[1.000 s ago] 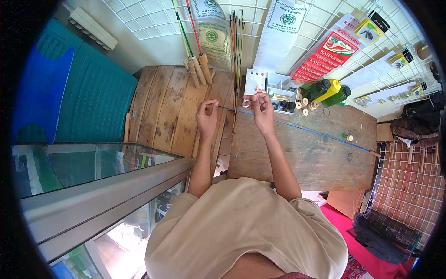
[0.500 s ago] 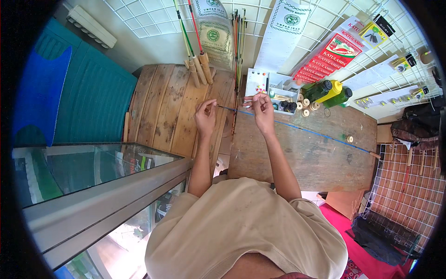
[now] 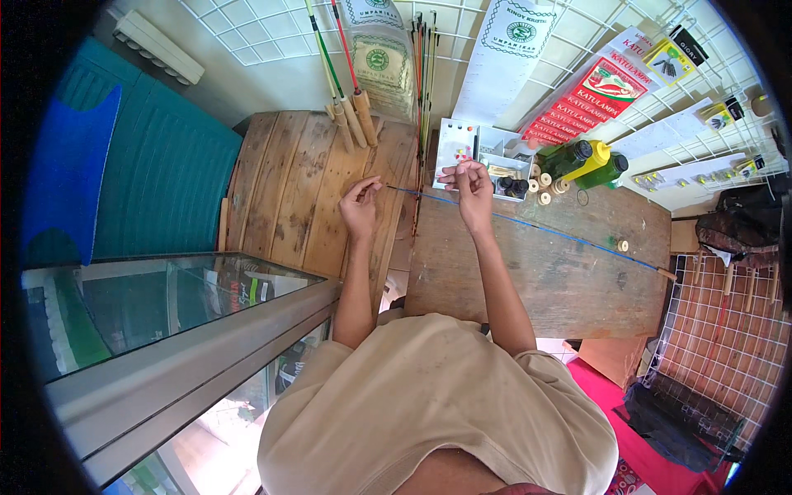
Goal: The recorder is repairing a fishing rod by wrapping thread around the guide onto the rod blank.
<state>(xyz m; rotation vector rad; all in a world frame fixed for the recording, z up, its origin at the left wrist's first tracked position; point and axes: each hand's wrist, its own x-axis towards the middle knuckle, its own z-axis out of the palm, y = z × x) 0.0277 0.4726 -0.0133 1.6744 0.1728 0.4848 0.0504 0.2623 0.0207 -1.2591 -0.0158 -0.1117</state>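
A thin blue fishing rod [image 3: 536, 226] lies slantwise across the tables, its brown handle at the right and its fine tip at the left. My left hand [image 3: 359, 210] is beside that tip, thumb and forefinger pinched together. Whether they grip the tip or a thin line is too small to tell. My right hand [image 3: 473, 202] is raised above the rod, thumb and forefinger pressed together, other fingers curled. Anything in this pinch is too fine to make out. Behind the right fingertips sits a white compartment box [image 3: 446, 132] with small coloured beads and dark bottles.
Several wooden spools [image 3: 544, 198] stand by green bottles and a yellow bottle [image 3: 591, 163]. Rods with cork handles [image 3: 363, 120] lean at the back left. Packets hang on a white wire grid [image 3: 569, 25]. A glass cabinet [image 3: 190, 330] borders my left side.
My right hand has shifted slightly right, its fingers closing more. My left hand has moved slightly left. The rod stays about where it was.
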